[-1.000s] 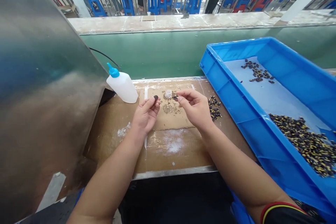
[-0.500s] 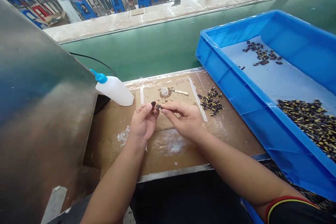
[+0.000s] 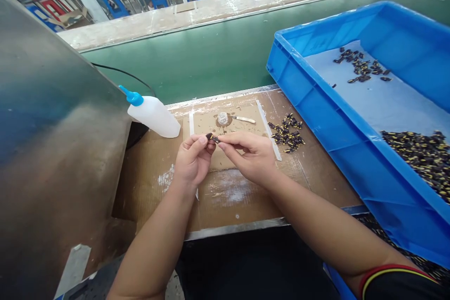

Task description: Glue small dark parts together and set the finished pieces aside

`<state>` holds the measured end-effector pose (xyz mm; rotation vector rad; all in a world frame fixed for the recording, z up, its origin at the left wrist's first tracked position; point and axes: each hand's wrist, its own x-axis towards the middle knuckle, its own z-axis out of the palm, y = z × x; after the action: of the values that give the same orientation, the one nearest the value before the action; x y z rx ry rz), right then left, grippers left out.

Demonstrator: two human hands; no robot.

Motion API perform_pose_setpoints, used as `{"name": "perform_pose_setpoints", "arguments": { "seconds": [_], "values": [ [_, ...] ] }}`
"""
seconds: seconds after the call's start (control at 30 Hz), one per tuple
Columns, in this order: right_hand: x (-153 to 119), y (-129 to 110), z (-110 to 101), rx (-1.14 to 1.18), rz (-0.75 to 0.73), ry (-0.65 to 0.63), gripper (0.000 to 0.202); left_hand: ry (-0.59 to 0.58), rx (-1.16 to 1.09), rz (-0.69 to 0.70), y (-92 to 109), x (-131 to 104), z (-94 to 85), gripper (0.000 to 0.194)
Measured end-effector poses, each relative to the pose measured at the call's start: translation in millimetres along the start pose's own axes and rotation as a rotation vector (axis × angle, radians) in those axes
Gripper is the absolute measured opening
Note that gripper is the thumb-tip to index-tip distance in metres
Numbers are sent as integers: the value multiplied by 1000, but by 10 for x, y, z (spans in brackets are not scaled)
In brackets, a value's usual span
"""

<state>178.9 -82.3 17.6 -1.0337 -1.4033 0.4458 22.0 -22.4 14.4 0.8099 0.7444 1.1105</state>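
Note:
Above the cardboard-covered bench point(image 3: 232, 211), my left hand point(image 3: 193, 157) pinches a small dark piece point(image 3: 209, 136) between thumb and fingertips. Facing it, my right hand point(image 3: 249, 154) grips a small black and yellow part point(image 3: 215, 139) with thumb and forefinger. The two pieces meet between the fingertips; whether they are joined is too small to tell. Just beyond my hands stand a small clear cup point(image 3: 222, 118) and a tool with a pale handle point(image 3: 245, 119). A pile of black and yellow parts point(image 3: 287, 133) lies right of my right hand.
A white bottle with a blue nozzle point(image 3: 154, 115) leans at the back left, by a large metal panel point(image 3: 59, 140). On the right, a big blue crate point(image 3: 323, 122) holds many similar parts. A green wall point(image 3: 204, 61) borders the back; blue stools and people are beyond.
The view has shifted slightly. The dark piece and the black and yellow part have come closer together and turned a little between my fingertips; both hands keep their pinch.

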Motion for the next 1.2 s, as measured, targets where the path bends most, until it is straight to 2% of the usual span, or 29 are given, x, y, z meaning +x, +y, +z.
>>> {"name": "perform_pose_setpoints", "arguments": {
  "seconds": [0.2, 0.4, 0.77, 0.87, 0.97, 1.2],
  "values": [
    [9, -4, 0, 20, 6, -9, 17, -13, -24, -15, 16, -12, 12, 27],
    [26, -1, -22, -15, -20, -21, 19, 4, 75, 31, 32, -21, 13, 30],
    [11, 21, -41, -22, -28, -23, 22, -26, 74, 52, 14, -45, 6, 25],
    [18, 7, -44, -53, -39, -15, 22, -9, 137, 120, -3, -47, 6, 23],
    [29, 2, -53, -92, -54, -8, 21, -12, 277, 246, -34, -55, -7, 19],
    [54, 34, -76, -135, -119, 21, 17, -95, 441, 442, -60, -41, -33, 8]
  ]
}}
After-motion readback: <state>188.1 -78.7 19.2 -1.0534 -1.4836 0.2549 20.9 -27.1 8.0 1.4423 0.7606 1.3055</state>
